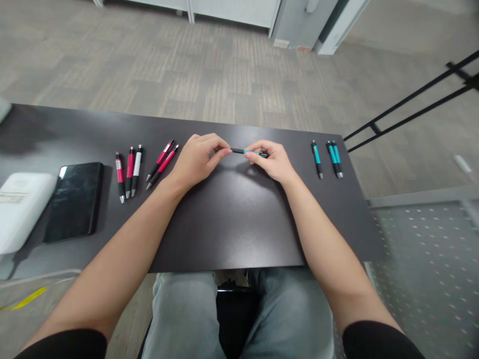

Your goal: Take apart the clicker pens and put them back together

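Between my two hands, above the far middle of the dark table, a teal pen (238, 150) with a black grip lies sideways. My left hand (204, 155) pinches its tip end with thumb and fingertips. Its other end sits in the closed fingers of my right hand (268, 158), which hide part of the teal barrel. To the left of my left hand lie two red pens (163, 163) side by side. Further left are a white pen (137, 168) and two more red pens (119, 174). Off to the right rest a teal pen (317, 157) and a teal pair (335, 157).
On the left of the dark table (232, 219) lie a black glossy flat device (76, 199) and a white rounded box (24, 207). A cable (45, 280) runs near the left front edge. Black metal bars (411, 97) stand beyond the right edge.
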`<state>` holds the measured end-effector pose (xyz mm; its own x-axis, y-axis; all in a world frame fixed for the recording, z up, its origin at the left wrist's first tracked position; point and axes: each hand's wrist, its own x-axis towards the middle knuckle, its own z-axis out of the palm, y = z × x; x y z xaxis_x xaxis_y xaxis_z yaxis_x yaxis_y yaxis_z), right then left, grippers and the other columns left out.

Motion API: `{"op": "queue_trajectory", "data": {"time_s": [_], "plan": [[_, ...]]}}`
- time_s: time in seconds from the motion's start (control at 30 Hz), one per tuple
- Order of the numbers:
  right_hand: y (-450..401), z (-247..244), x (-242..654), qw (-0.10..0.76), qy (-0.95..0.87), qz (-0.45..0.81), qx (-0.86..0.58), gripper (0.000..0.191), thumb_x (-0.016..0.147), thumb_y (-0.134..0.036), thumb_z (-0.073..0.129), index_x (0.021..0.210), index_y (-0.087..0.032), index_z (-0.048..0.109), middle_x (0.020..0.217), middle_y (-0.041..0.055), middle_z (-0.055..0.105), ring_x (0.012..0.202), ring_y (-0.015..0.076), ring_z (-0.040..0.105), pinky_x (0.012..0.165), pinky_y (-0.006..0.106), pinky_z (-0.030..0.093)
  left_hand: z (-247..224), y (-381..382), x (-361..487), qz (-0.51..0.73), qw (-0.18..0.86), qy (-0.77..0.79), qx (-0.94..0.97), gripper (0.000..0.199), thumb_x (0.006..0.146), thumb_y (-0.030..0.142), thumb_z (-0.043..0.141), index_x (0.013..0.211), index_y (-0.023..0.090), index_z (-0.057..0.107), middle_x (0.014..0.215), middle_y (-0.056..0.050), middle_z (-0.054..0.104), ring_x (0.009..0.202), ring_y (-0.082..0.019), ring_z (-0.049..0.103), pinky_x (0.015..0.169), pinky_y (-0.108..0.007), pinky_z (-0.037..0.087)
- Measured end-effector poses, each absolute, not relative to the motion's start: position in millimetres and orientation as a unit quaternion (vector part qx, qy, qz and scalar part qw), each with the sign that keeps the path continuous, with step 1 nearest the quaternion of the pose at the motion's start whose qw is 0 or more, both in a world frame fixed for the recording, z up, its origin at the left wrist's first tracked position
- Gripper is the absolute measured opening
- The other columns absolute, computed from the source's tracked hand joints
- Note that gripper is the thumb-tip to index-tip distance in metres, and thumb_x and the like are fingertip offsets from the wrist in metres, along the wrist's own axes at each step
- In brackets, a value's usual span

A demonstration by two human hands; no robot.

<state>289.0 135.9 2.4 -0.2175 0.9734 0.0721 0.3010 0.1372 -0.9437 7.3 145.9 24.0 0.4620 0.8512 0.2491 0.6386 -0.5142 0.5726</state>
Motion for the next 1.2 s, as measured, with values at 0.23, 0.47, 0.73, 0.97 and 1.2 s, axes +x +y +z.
{"op": "queue_trajectory", "data": {"time_s": [0.23,0.47,0.73,0.97,1.2], "plan": [[147,-3,299,0.508,-0.516,0.504,-0.47,0.054,0.067,-0.069,0.12,0.094,-0.037,0.086,0.081,-0.002,0.07,0.071,0.0205,0.056,0.068,0.037,0.055,22,142,10,0.275,0.214,0.435,0.83,0.027,0.113,0.054,0.065,0.112,0.034,0.083,0.115,-0.008,0.093,0.109,-0.039,0.088,0.111,-0.059,0.063],[142,-8,294,0.489,-0.538,0.519,-0.449,0.041,0.081,-0.069,0.113,0.1,-0.037,0.096,0.099,0.0008,0.078,0.084,0.0214,0.062,0.08,0.037,0.061,16,138,21,0.249,0.249,0.371,0.859,0.035,0.106,0.066,0.071,0.114,0.034,0.083,0.108,-0.009,0.091,0.11,-0.044,0.089,0.107,-0.061,0.062],[122,15,351,0.491,-0.536,0.31,-0.613,0.048,0.108,-0.076,0.084,0.144,-0.045,0.091,0.1,0.0009,0.073,0.089,0.0246,0.065,0.082,0.037,0.062,11,146,16,0.269,0.282,0.42,0.819,0.043,0.11,0.068,0.062,0.126,0.034,0.082,0.115,-0.012,0.092,0.112,-0.048,0.086,0.11,-0.065,0.066],[90,85,445,0.352,-0.489,0.205,-0.772,0.018,0.118,-0.019,0.079,0.132,-0.029,0.075,0.089,-0.0096,0.078,0.089,0.014,0.069,0.089,0.026,0.056,3,151,15,0.28,0.294,0.444,0.798,0.04,0.114,0.064,0.058,0.123,0.035,0.084,0.124,-0.012,0.093,0.124,-0.045,0.086,0.113,-0.059,0.067],[96,100,494,0.228,-0.447,0.214,-0.838,0.036,0.108,-0.013,0.095,0.095,-0.03,0.066,0.064,-0.0098,0.071,0.068,0.0134,0.066,0.07,0.026,0.051,6,151,17,0.276,0.294,0.442,0.801,0.049,0.114,0.067,0.052,0.12,0.032,0.086,0.125,-0.016,0.094,0.124,-0.048,0.087,0.107,-0.06,0.067]]}}
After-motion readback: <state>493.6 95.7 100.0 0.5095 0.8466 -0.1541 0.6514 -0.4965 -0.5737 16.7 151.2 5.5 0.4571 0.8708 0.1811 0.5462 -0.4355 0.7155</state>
